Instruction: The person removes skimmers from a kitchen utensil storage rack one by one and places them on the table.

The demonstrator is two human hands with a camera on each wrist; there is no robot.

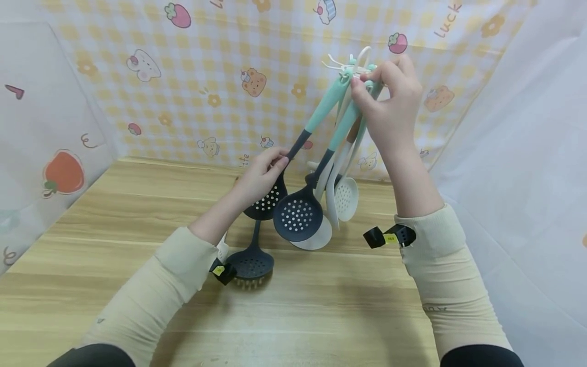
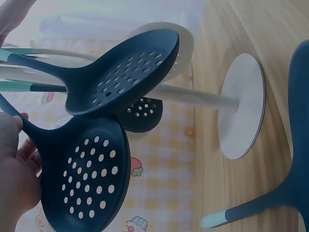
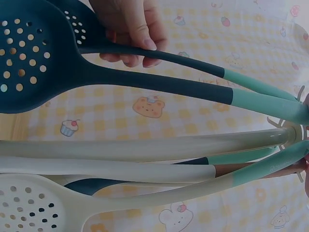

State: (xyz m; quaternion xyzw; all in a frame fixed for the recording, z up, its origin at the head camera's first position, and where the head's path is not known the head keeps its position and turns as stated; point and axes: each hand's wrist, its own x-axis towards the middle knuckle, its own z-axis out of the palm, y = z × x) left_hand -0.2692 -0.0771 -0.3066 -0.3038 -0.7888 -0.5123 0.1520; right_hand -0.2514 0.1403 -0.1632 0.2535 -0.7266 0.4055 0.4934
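Observation:
A white utensil rack [image 2: 241, 106] with a round base and hooks on top carries several hanging utensils. My left hand [image 1: 261, 176] pinches the dark neck of a skimmer [image 2: 87, 179] with a mint handle, whose top reaches the hooks. High at the rack's top, my right hand [image 1: 394, 94] has thumb and forefinger together on the hooked part, close over the mint handle ends. Another dark skimmer [image 1: 298, 214] hangs in front. A cream slotted spoon [image 1: 346, 199] hangs to its right. In the right wrist view only the edge of my right hand shows.
On the wooden table [image 1: 321, 306] lies a dark perforated utensil [image 1: 252, 262], with a row of pale prongs at its near edge. A white item [image 1: 222, 250] is partly hidden behind my left wrist. A checked cloth [image 1: 183, 102] hangs behind the table.

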